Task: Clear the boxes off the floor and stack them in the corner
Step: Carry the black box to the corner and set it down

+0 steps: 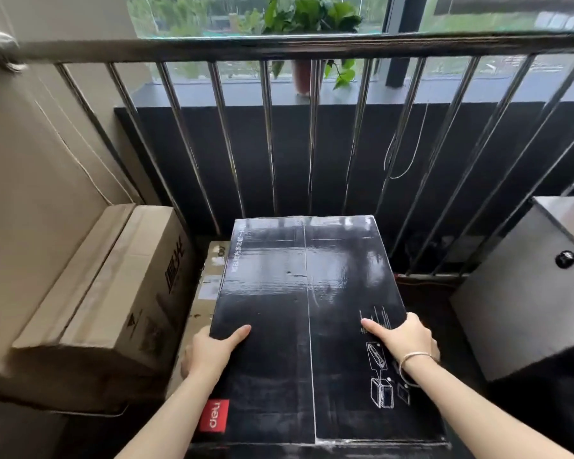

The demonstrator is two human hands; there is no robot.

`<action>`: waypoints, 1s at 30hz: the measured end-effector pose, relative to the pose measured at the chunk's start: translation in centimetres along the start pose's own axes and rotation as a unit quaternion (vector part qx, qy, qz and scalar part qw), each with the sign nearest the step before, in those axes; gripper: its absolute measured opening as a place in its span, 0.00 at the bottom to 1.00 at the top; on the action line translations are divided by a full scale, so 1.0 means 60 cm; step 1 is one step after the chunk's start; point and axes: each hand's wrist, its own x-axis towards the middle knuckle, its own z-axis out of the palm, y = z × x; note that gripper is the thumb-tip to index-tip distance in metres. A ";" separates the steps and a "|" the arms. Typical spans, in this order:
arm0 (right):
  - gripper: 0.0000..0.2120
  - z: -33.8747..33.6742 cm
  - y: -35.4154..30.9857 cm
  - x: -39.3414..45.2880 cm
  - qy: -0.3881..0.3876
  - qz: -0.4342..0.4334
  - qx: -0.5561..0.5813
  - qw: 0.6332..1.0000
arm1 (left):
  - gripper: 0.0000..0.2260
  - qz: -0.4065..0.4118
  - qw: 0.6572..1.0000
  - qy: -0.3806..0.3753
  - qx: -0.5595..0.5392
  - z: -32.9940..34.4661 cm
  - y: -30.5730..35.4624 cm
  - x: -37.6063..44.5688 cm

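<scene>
Both-hand grip on black box (309,313), over the corner stack.
Left hand (209,351), right hand (408,336) clamping opposite side edges; long axis toward railing (279,48).

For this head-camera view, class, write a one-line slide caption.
Both hands, left and right, grip a black box beside a brown carton at the railing.

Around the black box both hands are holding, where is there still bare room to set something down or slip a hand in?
Bare: the top of the big brown carton by the wall, and the metal cabinet top. Crowded: between that carton and the black box, where a smaller carton fills the gap beside the left hand; the right hand side is dark.
</scene>
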 end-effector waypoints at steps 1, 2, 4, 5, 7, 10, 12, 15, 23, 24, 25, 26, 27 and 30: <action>0.42 0.015 -0.011 0.024 0.000 0.001 0.002 1.000 | 0.24 -0.002 1.000 -0.003 -0.002 0.012 0.005 0.026; 0.42 0.025 -0.019 0.042 -0.001 0.002 0.004 1.000 | 0.24 -0.005 1.000 -0.006 -0.004 0.020 0.010 0.044; 0.43 0.061 -0.036 0.089 -0.001 0.001 -0.002 1.000 | 0.24 -0.011 1.000 -0.002 -0.001 0.049 0.008 0.095; 0.43 0.082 -0.040 0.111 -0.003 0.002 -0.009 1.000 | 0.25 -0.015 1.000 0.001 0.005 0.066 0.003 0.118; 0.44 0.119 -0.041 0.149 -0.006 0.001 -0.015 1.000 | 0.27 -0.028 1.000 0.000 0.006 0.095 -0.009 0.156; 0.43 0.174 -0.031 0.202 -0.012 0.003 -0.018 1.000 | 0.34 -0.048 0.999 -0.003 0.000 0.146 -0.038 0.209; 0.42 0.214 -0.019 0.242 -0.013 0.003 -0.017 1.000 | 0.35 -0.055 0.998 0.001 -0.002 0.189 -0.060 0.244; 0.41 0.269 0.005 0.291 -0.021 0.003 -0.015 1.000 | 0.30 -0.060 0.998 0.009 0.007 0.241 -0.089 0.274; 0.41 0.422 0.087 0.385 -0.046 0.015 -0.030 0.998 | 0.26 -0.087 0.995 0.038 0.027 0.372 -0.206 0.347; 0.40 0.440 0.094 0.393 -0.047 0.016 -0.031 0.998 | 0.24 -0.090 0.994 0.047 0.042 0.385 -0.217 0.357; 0.39 0.454 0.100 0.399 -0.050 0.019 -0.030 0.998 | 0.23 -0.094 0.993 0.053 0.051 0.393 -0.224 0.363; 0.39 0.473 0.107 0.406 -0.050 0.017 -0.030 0.998 | 0.22 -0.098 0.992 0.058 0.058 0.404 -0.234 0.373; 0.39 0.485 0.113 0.411 -0.050 0.015 -0.028 0.998 | 0.22 -0.097 0.992 0.060 0.061 0.411 -0.242 0.381; 0.38 0.525 0.119 0.435 -0.052 0.009 -0.026 0.998 | 0.22 -0.096 0.991 0.057 0.067 0.438 -0.264 0.413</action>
